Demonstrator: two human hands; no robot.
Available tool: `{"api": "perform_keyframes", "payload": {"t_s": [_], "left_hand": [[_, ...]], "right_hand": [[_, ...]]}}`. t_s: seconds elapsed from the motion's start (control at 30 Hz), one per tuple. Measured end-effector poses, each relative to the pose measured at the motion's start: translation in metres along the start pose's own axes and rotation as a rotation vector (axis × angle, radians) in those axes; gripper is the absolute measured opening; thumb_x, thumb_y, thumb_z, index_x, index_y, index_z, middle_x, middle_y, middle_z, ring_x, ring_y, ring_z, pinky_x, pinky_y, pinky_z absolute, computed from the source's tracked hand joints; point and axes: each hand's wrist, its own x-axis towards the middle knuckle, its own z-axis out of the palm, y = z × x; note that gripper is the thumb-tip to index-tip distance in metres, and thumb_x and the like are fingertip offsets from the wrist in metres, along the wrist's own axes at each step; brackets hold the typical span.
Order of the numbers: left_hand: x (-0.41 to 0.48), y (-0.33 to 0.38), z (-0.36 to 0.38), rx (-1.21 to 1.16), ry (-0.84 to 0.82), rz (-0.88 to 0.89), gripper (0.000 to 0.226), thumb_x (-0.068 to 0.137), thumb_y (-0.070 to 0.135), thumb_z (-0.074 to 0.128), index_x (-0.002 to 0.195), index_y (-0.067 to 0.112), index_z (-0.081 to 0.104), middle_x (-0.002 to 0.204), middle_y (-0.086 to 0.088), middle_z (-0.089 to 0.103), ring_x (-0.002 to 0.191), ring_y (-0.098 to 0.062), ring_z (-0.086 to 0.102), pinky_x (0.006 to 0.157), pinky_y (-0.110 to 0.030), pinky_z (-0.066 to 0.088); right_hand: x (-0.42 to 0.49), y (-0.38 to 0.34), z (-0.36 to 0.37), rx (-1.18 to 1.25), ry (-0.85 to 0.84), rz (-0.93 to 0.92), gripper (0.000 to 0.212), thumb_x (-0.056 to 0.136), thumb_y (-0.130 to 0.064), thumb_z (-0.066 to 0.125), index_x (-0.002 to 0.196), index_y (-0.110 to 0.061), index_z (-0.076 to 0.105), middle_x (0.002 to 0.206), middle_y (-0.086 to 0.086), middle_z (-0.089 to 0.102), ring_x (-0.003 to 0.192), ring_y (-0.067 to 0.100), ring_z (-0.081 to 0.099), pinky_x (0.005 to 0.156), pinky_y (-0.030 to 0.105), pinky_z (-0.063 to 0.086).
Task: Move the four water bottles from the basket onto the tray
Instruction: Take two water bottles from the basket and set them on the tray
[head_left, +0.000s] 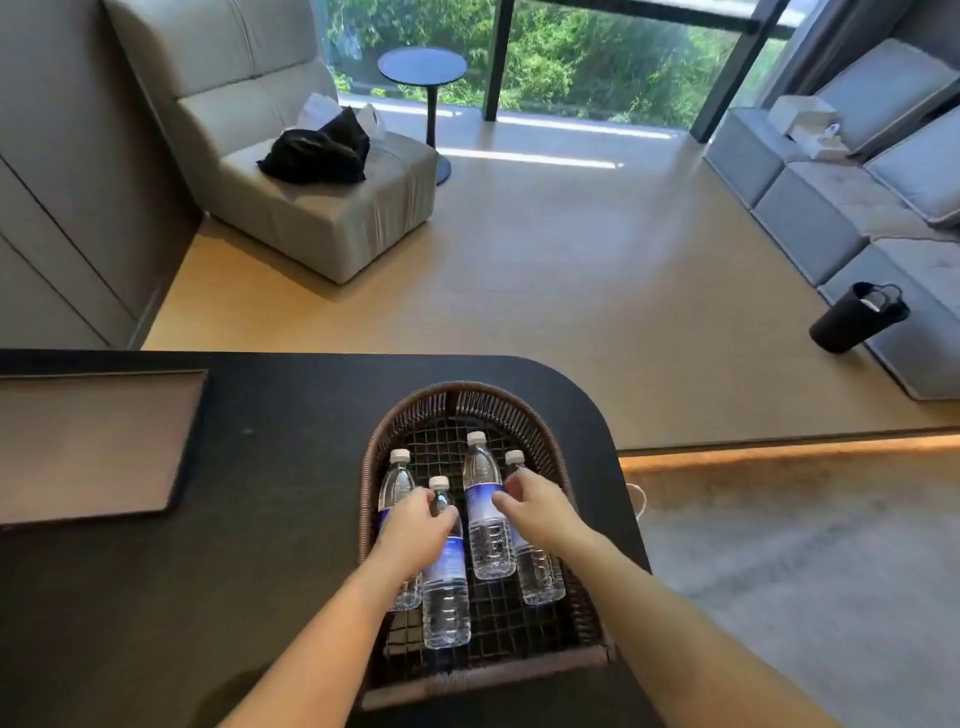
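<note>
Several clear water bottles with white caps and blue labels lie side by side in a brown wicker basket (467, 389) on the black table (260, 545). My left hand (415, 525) lies palm down over the leftmost bottle (397, 478), thumb touching the second bottle (447, 597). My right hand (540, 509) covers the rightmost bottle (540, 577), fingertips on the third bottle (488, 540). The hands hide whether the fingers close around a bottle. All bottles rest on the basket floor. A flat brown tray (93, 447) sits at the table's left, with nothing on it.
The basket stands near the table's rounded right corner, close to the edge. Bare black tabletop lies between basket and tray. Beyond the table are a wooden floor, a grey armchair (322, 208), a round side table (422, 67) and a grey sofa (857, 208).
</note>
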Motion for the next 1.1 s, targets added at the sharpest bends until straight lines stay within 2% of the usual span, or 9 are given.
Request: {"api": "perform_keyframes", "payload": {"t_s": [0.1, 0.2, 0.3, 0.4, 0.57, 0.7, 0.87, 1.0, 1.1], "left_hand": [[0.026, 0.002, 0.000, -0.035, -0.013, -0.030, 0.028, 0.092, 0.033, 0.062, 0.107, 0.009, 0.064, 0.101, -0.007, 0.071, 0.097, -0.026, 0.067, 0.083, -0.038, 0.052], [0.041, 0.008, -0.002, -0.023, -0.096, -0.073, 0.027, 0.089, 0.036, 0.062, 0.104, 0.013, 0.064, 0.101, -0.007, 0.073, 0.098, -0.027, 0.068, 0.088, -0.042, 0.054], [0.054, 0.012, -0.001, 0.133, -0.174, -0.043, 0.014, 0.090, 0.032, 0.062, 0.081, 0.022, 0.058, 0.099, -0.007, 0.072, 0.102, -0.031, 0.066, 0.095, -0.041, 0.050], [0.067, 0.017, -0.001, 0.226, -0.201, -0.083, 0.026, 0.090, 0.035, 0.063, 0.073, 0.022, 0.049, 0.102, -0.011, 0.071, 0.113, -0.034, 0.063, 0.097, -0.042, 0.050], [0.082, 0.015, -0.001, 0.441, -0.220, -0.102, 0.036, 0.085, 0.049, 0.070, 0.072, 0.022, 0.050, 0.101, -0.005, 0.066, 0.108, -0.032, 0.063, 0.088, -0.043, 0.054], [0.086, 0.020, 0.001, 0.574, -0.212, -0.062, 0.040, 0.079, 0.052, 0.078, 0.073, 0.022, 0.052, 0.093, -0.001, 0.064, 0.098, -0.028, 0.068, 0.075, -0.038, 0.052], [0.082, 0.015, -0.002, 0.514, -0.147, -0.062, 0.045, 0.072, 0.054, 0.083, 0.084, 0.020, 0.057, 0.092, -0.001, 0.069, 0.085, -0.024, 0.067, 0.069, -0.038, 0.054], [0.071, 0.005, -0.001, 0.370, -0.106, -0.030, 0.048, 0.068, 0.052, 0.086, 0.086, 0.022, 0.054, 0.092, -0.001, 0.065, 0.081, -0.022, 0.064, 0.063, -0.037, 0.049], [0.055, -0.001, -0.001, 0.132, -0.114, 0.007, 0.039, 0.069, 0.037, 0.088, 0.089, 0.020, 0.058, 0.087, 0.003, 0.069, 0.081, -0.017, 0.067, 0.070, -0.041, 0.056]], "right_hand": [[0.027, -0.009, 0.003, -0.003, -0.037, -0.001, 0.030, 0.098, -0.040, 0.061, 0.112, -0.014, 0.057, 0.112, 0.007, 0.067, 0.102, 0.027, 0.064, 0.085, 0.039, 0.050], [0.054, -0.014, 0.004, -0.048, -0.101, 0.043, 0.040, 0.098, -0.042, 0.062, 0.121, -0.010, 0.057, 0.115, 0.009, 0.065, 0.102, 0.026, 0.063, 0.082, 0.037, 0.047], [0.078, -0.011, 0.008, -0.075, -0.137, 0.068, 0.042, 0.095, -0.045, 0.064, 0.117, -0.010, 0.060, 0.119, 0.012, 0.064, 0.095, 0.024, 0.062, 0.075, 0.034, 0.043], [0.095, -0.011, 0.010, -0.105, -0.143, 0.083, 0.040, 0.093, -0.045, 0.067, 0.111, -0.009, 0.064, 0.109, 0.010, 0.071, 0.097, 0.028, 0.067, 0.081, 0.040, 0.052], [0.108, -0.012, 0.013, -0.216, -0.148, 0.106, 0.042, 0.088, -0.055, 0.070, 0.098, -0.015, 0.061, 0.086, 0.001, 0.067, 0.080, 0.022, 0.065, 0.069, 0.039, 0.050], [0.111, -0.016, 0.014, -0.213, -0.131, 0.115, 0.043, 0.082, -0.054, 0.079, 0.090, -0.017, 0.058, 0.084, 0.001, 0.067, 0.074, 0.020, 0.065, 0.062, 0.036, 0.047], [0.104, -0.013, 0.013, -0.097, -0.095, 0.166, 0.050, 0.074, -0.046, 0.089, 0.096, -0.011, 0.061, 0.094, 0.006, 0.071, 0.087, 0.024, 0.069, 0.080, 0.043, 0.058], [0.092, -0.007, 0.011, 0.033, -0.097, 0.161, 0.044, 0.068, -0.042, 0.092, 0.081, -0.010, 0.065, 0.075, 0.004, 0.063, 0.065, 0.020, 0.060, 0.061, 0.039, 0.053], [0.069, -0.001, 0.004, 0.108, -0.066, 0.090, 0.044, 0.068, -0.041, 0.090, 0.084, -0.007, 0.068, 0.077, 0.002, 0.067, 0.066, 0.016, 0.062, 0.067, 0.046, 0.059]]}}
